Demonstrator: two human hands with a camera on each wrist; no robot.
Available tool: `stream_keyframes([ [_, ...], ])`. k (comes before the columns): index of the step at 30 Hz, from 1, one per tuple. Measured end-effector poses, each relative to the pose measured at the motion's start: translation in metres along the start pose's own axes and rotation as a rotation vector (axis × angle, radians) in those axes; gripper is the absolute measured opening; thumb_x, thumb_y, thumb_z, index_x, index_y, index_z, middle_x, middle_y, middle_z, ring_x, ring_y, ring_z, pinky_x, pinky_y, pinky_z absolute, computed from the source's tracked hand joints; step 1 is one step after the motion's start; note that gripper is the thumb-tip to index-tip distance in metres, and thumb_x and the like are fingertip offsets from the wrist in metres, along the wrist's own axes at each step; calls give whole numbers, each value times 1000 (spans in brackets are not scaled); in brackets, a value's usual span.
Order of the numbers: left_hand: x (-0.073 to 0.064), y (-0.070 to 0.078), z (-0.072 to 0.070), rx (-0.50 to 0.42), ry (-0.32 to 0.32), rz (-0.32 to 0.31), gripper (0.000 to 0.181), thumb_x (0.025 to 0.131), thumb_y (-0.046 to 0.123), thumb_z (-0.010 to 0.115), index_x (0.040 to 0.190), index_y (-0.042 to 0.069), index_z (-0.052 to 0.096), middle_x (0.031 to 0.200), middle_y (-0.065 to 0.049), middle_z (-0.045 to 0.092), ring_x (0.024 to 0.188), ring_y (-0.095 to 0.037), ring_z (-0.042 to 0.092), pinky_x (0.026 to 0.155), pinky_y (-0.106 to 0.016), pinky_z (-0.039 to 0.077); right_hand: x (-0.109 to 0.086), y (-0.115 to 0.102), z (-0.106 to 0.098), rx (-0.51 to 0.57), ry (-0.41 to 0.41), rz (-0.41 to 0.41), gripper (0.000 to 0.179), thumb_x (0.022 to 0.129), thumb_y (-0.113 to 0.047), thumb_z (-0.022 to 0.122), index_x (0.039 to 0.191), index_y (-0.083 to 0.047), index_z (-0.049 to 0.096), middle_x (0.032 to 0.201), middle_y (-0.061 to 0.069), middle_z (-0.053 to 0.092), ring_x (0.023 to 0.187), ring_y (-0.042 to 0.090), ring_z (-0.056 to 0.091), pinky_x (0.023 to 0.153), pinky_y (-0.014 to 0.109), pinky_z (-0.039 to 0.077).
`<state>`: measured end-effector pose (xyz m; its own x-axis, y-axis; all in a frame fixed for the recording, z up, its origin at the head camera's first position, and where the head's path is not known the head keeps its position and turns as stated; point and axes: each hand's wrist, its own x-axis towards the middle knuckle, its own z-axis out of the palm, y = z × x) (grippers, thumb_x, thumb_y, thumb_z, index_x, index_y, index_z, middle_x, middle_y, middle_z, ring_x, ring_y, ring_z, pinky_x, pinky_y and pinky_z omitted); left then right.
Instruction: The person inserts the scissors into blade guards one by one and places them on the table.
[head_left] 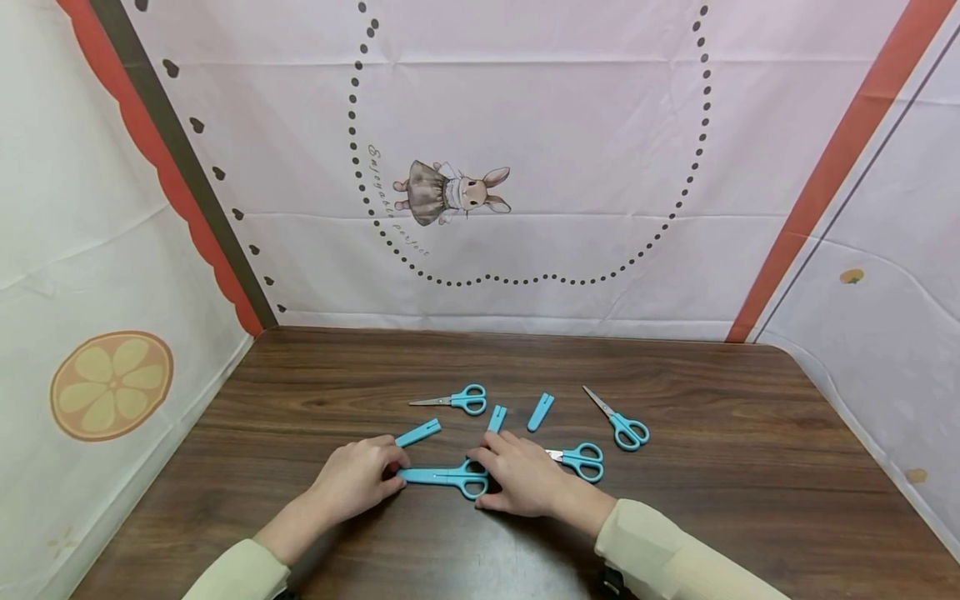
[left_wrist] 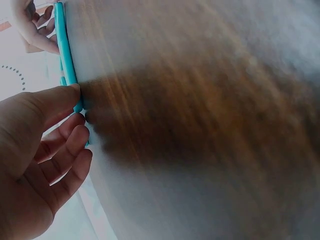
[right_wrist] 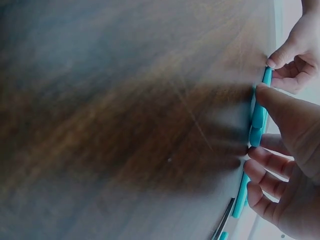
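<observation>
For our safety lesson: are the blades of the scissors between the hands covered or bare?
Covered: the blue cap hides them, with no bare metal showing.

Head view faces forward and down over the counter [head_left: 300, 383]; wrist views, close and tilted, share the sheathed scissors [head_left: 446, 477].

I have the left forearm [head_left: 242, 573] and right forearm [head_left: 667, 557] reaching inward, angled toward each other. My left hand [head_left: 358, 477] is knuckles up, thumb and forefinger set in a pinch, the other fingers bent. Opposite it, well apart, my right hand [head_left: 521, 477] also pinches, its thumb [right_wrist: 280, 102] extended and its remaining fingers [right_wrist: 267, 177] curved.
</observation>
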<state>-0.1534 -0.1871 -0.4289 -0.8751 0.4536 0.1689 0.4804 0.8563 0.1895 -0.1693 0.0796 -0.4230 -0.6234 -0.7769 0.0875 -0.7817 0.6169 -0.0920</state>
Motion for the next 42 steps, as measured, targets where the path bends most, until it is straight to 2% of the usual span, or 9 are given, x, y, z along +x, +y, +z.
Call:
stream_keyframes([
  [12, -1, -1, 1, 5, -5, 4, 15, 73, 28, 76, 85, 24, 69, 72, 15, 50, 59, 2, 42, 50, -19, 35, -2, 0, -2, 17, -11, 13, 49, 90, -45, 53, 126, -12, 54, 109, 0, 53, 91, 12, 51, 71, 25, 46],
  [20, -2, -3, -3, -45, 13, 6, 15, 73, 23, 76, 86, 22, 69, 77, 14, 59, 66, 1, 53, 55, -22, 42, -4, 1, -4, 28, -17, 20, 48, 93, -44, 49, 129, -13, 52, 114, 1, 55, 99, 15, 53, 79, 29, 47],
  [24, -1, -3, -6, -56, 27, 12, 14, 73, 22, 76, 85, 22, 68, 78, 14, 61, 66, 1, 53, 56, -23, 43, -4, 3, -5, 33, 2, 12, 44, 93, -41, 50, 127, -14, 54, 112, 0, 57, 99, 15, 55, 81, 30, 48],
  [28, -1, -4, -9, -52, 44, -5, 12, 74, 22, 76, 83, 24, 68, 79, 14, 61, 67, 1, 54, 57, -24, 44, -4, 5, -6, 62, 57, 9, 36, 93, -37, 53, 121, -15, 58, 106, -2, 59, 94, 12, 56, 75, 27, 48],
  [35, 3, -6, -11, -44, 105, -35, 14, 73, 22, 77, 81, 24, 67, 78, 14, 59, 66, -1, 53, 56, -21, 42, -1, 9, -7, 83, 213, 31, 28, 89, -32, 60, 111, -15, 63, 98, -4, 61, 87, 11, 57, 66, 24, 48],
  [42, 6, -7, -11, -66, 180, -30, 16, 71, 21, 79, 81, 22, 66, 77, 14, 58, 67, 0, 55, 56, -20, 43, 3, 9, -9, 107, 277, 59, 26, 87, -32, 63, 108, -17, 64, 99, -5, 62, 83, 9, 55, 61, 22, 46],
])
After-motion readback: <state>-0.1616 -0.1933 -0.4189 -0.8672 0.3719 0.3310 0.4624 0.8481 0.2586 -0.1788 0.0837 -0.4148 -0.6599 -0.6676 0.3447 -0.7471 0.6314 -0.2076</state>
